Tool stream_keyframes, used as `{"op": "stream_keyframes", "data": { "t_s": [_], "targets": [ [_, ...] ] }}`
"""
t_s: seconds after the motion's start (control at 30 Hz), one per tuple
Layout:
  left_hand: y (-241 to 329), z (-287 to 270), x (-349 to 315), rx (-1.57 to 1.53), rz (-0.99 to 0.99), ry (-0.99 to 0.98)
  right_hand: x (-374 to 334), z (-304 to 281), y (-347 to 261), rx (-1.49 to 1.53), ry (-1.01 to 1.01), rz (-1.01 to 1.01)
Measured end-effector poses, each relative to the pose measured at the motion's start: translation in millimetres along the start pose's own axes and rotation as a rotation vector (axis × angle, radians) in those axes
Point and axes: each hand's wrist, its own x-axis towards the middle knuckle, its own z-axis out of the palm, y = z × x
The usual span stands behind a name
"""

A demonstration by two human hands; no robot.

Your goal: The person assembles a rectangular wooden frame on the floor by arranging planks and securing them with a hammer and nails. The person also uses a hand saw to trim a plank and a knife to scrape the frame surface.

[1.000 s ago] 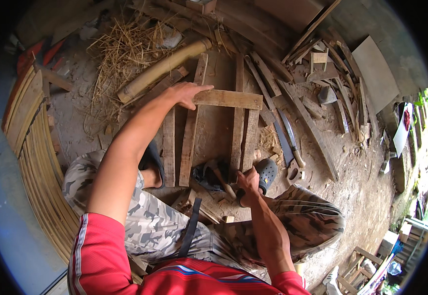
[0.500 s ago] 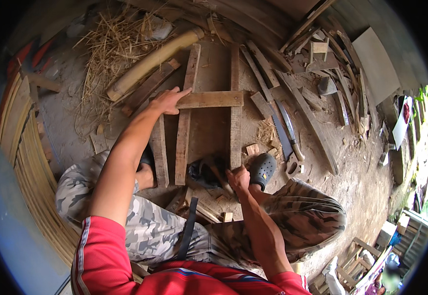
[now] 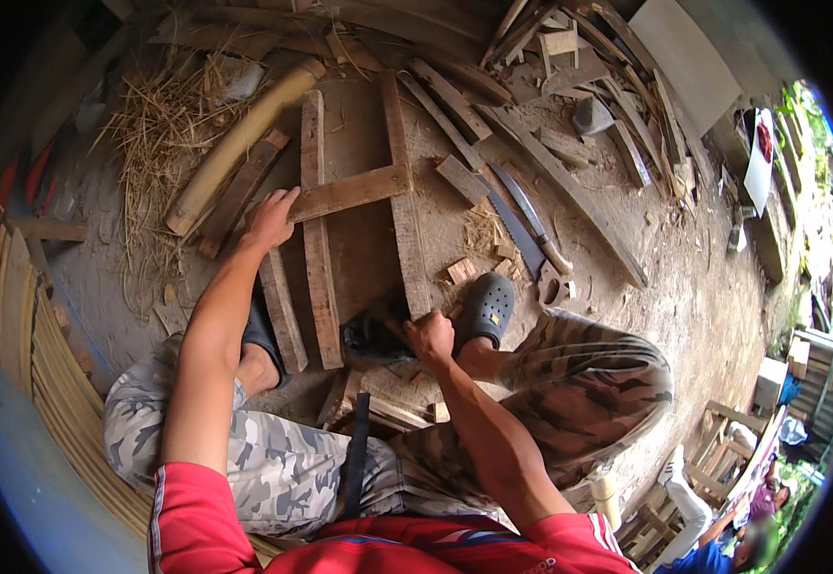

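Two long wooden strips [image 3: 315, 230] lie on the ground before me, roughly side by side, with a short wooden crosspiece [image 3: 351, 192] across their upper parts. My left hand [image 3: 271, 220] grips the crosspiece's left end, fingers above and thumb below. My right hand [image 3: 431, 337] is closed at the near end of the right-hand wooden strip [image 3: 405, 215] and hides that end. A brown stick-like piece beside this fist is partly hidden. Between the strips' near ends sits a black plastic bag [image 3: 375, 332]. Another wooden strip [image 3: 283, 311] lies by my left foot.
A handsaw [image 3: 514, 230] and a long-bladed knife [image 3: 529, 212] lie right of the strips, beyond my grey clog [image 3: 486, 308]. Bamboo [image 3: 244, 143] and straw [image 3: 163, 134] are at the far left. Scrap boards [image 3: 569, 191] crowd the far right. People show at the lower right edge.
The view has shifted, so the strips and both hands appear further left and slightly tilted. Both hands keep their places on the wood.
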Motion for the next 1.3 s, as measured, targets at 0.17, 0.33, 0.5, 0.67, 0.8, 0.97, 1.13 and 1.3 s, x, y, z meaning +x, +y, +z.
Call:
{"op": "stream_keyframes", "data": {
  "t_s": [0.17,0.33,0.5,0.67,0.8,0.97,1.13,1.3],
  "targets": [
    [15.1,39.0,-34.9,-0.311,-0.329,0.258,2.3,3.8,-8.2,-0.017,0.013,0.017],
    [25.6,93.0,-117.7,-0.016,-0.656,0.204,8.9,14.2,-5.3,0.017,-0.01,-0.003],
    [43.6,134.4,-176.9,-0.153,-0.875,0.121,1.5,1.6,-6.3,0.011,-0.035,0.014],
    [26.8,142.5,-182.6,-0.397,-0.845,-0.014,-5.1,-0.5,-6.8,-0.088,0.058,-0.012],
    [22.3,148.4,-180.1,-0.394,-0.872,0.083,-1.1,11.1,2.8,-0.081,0.09,-0.139],
    [15.8,125.7,-174.1,-0.317,-0.892,0.2,-6.5,19.0,-1.0,-0.009,0.032,-0.197],
    [15.0,90.2,-164.3,-0.237,-0.895,0.249,-4.5,20.3,-18.0,-0.013,-0.018,-0.163],
    [5.6,108.5,-174.6,-0.274,-0.862,0.389,-0.6,11.6,-31.5,-0.15,-0.152,-0.165]
  ]
}}
